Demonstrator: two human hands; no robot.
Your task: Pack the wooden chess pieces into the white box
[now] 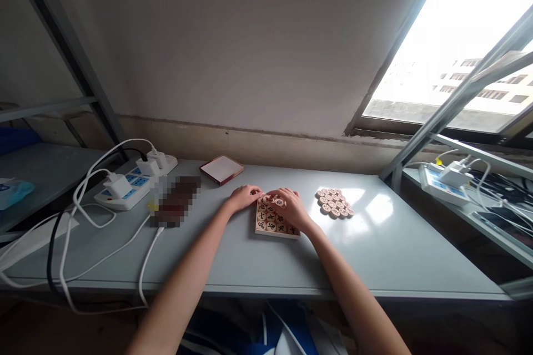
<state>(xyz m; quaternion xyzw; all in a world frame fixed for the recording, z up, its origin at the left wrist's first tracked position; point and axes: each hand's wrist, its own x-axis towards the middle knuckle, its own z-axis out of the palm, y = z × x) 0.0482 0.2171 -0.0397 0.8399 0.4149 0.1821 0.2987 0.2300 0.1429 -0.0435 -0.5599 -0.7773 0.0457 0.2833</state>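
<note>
A shallow wooden box lies on the desk in front of me, with round Chinese chess pieces laid in rows inside it. My left hand is at the box's far left corner, its fingers bent and closed against the edge. Over the right part of the box arches my right hand, fingers curled down among the pieces near the far side. Its fingertips are partly hidden, so I cannot see whether a piece is between them. To the right, more Chinese chess pieces lie flat in a tight cluster.
A box lid lies inside up at the back of the grey desk. On the left are a power strip with chargers, white cables and a blurred-out object. A metal frame post and another power strip are on the right.
</note>
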